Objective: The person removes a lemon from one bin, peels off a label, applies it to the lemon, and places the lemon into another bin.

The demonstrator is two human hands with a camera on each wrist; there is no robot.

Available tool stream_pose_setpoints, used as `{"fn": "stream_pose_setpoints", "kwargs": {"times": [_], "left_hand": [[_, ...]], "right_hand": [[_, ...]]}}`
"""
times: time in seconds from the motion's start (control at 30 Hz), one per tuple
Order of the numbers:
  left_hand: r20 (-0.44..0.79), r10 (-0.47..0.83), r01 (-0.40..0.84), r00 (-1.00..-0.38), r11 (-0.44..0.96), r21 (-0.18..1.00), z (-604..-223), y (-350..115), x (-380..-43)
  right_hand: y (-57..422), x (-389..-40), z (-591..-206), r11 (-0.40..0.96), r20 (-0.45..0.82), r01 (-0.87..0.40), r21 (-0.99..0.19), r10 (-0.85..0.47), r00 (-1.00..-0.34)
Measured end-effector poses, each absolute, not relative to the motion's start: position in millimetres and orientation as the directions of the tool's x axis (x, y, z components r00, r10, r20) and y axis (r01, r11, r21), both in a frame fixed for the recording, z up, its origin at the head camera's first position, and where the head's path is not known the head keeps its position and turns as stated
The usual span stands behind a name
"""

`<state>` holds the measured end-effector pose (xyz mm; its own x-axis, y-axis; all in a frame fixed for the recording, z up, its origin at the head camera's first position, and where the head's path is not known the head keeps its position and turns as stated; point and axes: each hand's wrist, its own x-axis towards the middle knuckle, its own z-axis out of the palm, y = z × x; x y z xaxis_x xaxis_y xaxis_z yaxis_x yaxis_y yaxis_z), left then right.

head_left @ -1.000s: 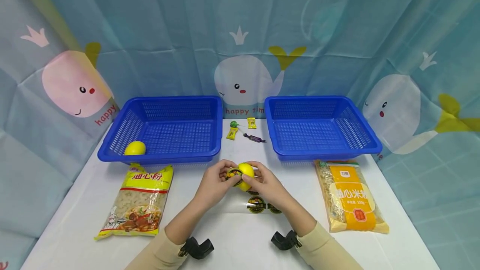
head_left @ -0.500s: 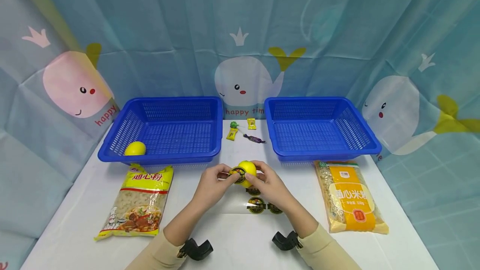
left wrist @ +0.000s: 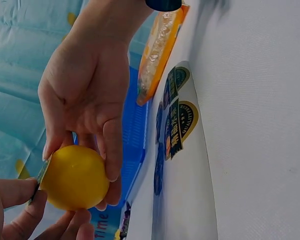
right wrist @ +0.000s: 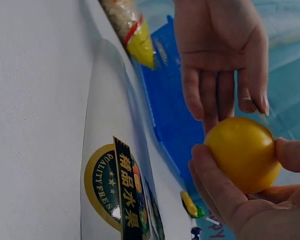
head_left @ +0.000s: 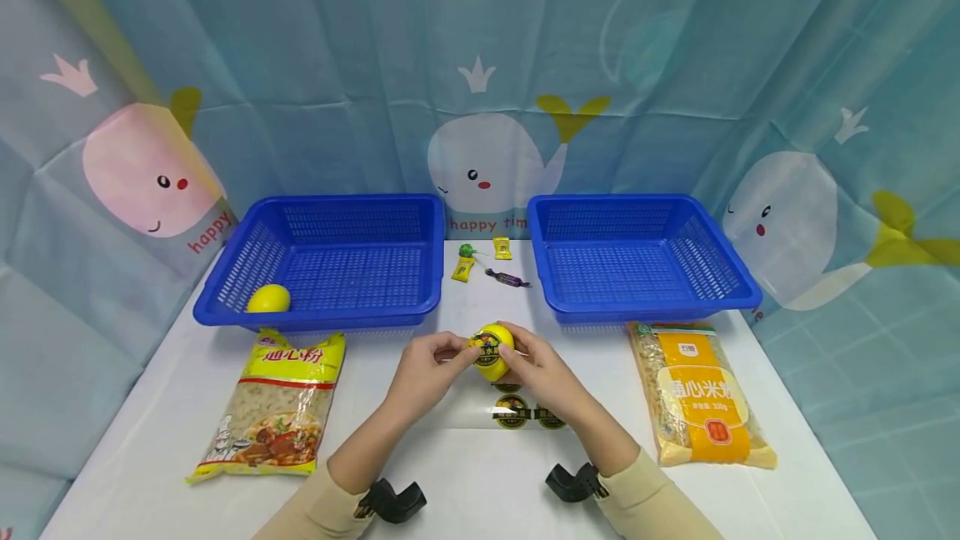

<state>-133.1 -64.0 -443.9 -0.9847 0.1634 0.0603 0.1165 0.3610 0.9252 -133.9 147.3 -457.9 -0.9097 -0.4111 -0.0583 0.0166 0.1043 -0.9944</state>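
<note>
My right hand (head_left: 546,375) grips a yellow lemon (left wrist: 77,177) above the middle of the table. A round black-and-gold sticker (head_left: 491,349) lies against the lemon's near face in the head view. Its left edge is pinched between the thumb and a finger of my left hand (head_left: 426,372); the right wrist view shows that edge standing off the peel. Below both hands lies a glossy sheet of stickers (left wrist: 192,165), with several round labels (head_left: 512,412) on it. The hands partly hide the sheet in the head view.
A blue basket (head_left: 318,319) at the left holds another lemon (head_left: 268,298). A second blue basket (head_left: 652,307) stands at the right. Several wrapped sweets (head_left: 507,278) lie between them. Pasta bags flank the hands, one yellow (head_left: 273,407), one orange (head_left: 705,394).
The sticker has shifted right and now lies over more of the lemon's near face. The left hand keeps pinching the sticker's edge, and the right hand keeps its hold on the lemon.
</note>
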Motion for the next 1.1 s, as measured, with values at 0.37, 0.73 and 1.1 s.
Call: {"fn": "stream_pose_setpoints", "kwargs": {"times": [0.37, 0.73, 1.1], "left_hand": [[0.08, 0.218, 0.144, -0.973, 0.295, 0.944, -446.3, -61.1, -130.9], [0.218, 0.288, 0.316, -0.932, 0.357, 0.879, -449.3, -61.1, -131.3], [0.256, 0.278, 0.354, -0.926, 0.401, 0.845, -448.1, -62.1, -128.9]], "right_hand": [[148.9, -133.5, -456.0, 0.182, -0.064, -0.005, -0.983, -0.37, -0.927], [148.0, -131.6, -452.8, 0.103, -0.061, 0.023, -0.994, -0.384, -0.921], [145.4, -130.3, -447.0, 0.068, -0.025, 0.001, -0.998, -0.365, -0.931]]}}
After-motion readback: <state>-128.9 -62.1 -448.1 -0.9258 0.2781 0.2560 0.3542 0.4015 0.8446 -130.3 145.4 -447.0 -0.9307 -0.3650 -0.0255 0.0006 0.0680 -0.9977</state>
